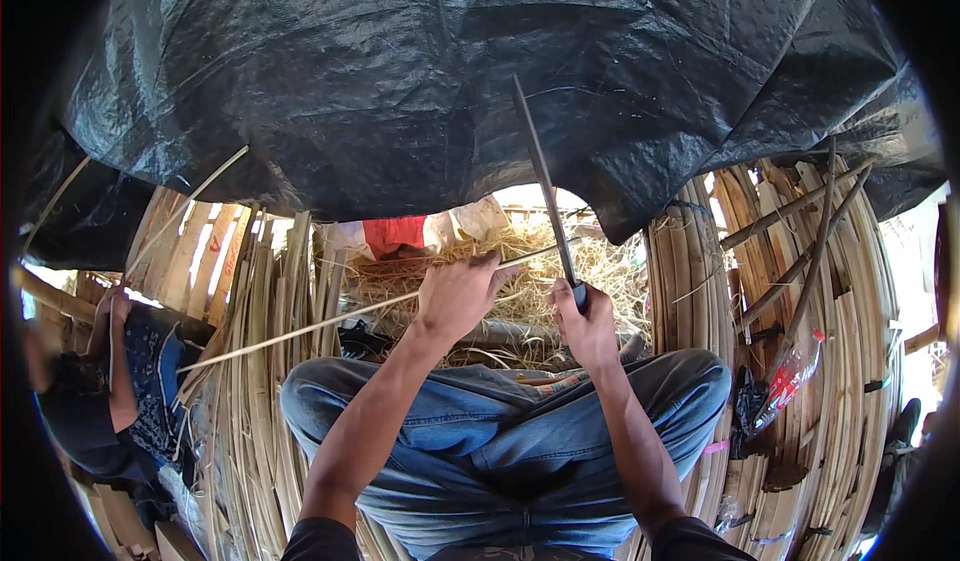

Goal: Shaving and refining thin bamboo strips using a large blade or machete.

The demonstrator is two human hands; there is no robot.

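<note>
Black sheeting (400,91) hung beyond clamped fingers, left hand (455,296) on stick (300,333), right hand (590,326) on knife (550,201), and one slip risked cuts!

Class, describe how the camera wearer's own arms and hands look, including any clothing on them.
Dark sleeves show at the lower edge, leaving both forearms bare. The left hand and right hand wear no gloves, and no watch is visible.
</note>
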